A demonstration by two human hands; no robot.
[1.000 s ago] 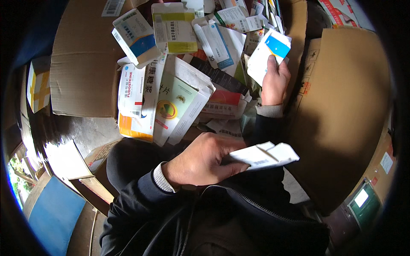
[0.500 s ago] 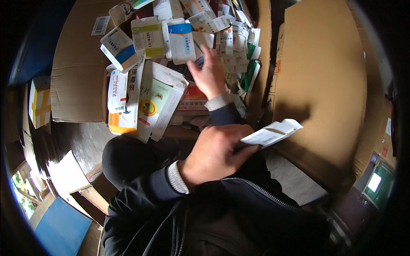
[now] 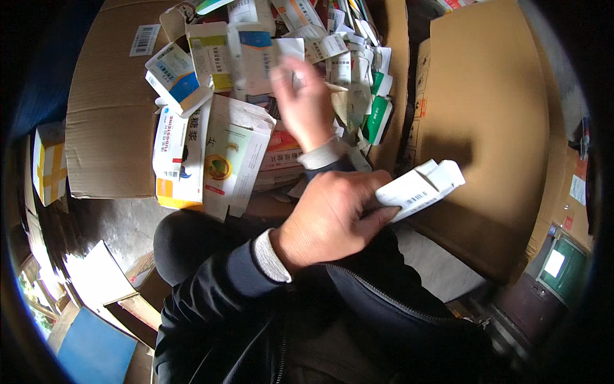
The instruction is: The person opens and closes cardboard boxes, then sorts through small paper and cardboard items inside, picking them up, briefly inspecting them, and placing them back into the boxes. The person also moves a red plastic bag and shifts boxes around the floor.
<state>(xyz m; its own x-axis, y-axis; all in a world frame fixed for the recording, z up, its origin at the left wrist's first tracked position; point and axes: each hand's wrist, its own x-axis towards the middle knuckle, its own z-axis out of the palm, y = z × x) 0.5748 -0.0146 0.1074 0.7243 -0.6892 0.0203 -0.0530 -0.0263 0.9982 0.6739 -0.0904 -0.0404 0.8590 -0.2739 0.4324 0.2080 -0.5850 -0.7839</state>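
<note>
My left hand (image 3: pixel 336 217) is closed on a small white medicine box (image 3: pixel 416 192), gripping one end. The box's flaps stand open at the far end, and a barcode shows on its side. Farther away, my right hand (image 3: pixel 306 102) is smeared by motion, its forearm passing behind my left hand. Its thumb and fingers meet the edge of a white and blue medicine box (image 3: pixel 256 61), which is blurred too. Several more medicine boxes lie heaped around it, among them a yellow-green one (image 3: pixel 211 57) and a large pale green one (image 3: pixel 233 153).
The heap fills a big cardboard box (image 3: pixel 109 115). Another brown carton (image 3: pixel 483 128) stands on the right. At far left is a white box with yellow tape (image 3: pixel 50 163); a blue panel (image 3: pixel 96 349) lies lower left. My knee (image 3: pixel 182 246) is close to the heap.
My right hand has moved slightly left and closed toward the white and blue box, which has shifted left. My left hand's white box has tilted up a little. The whole view has shifted slightly.
</note>
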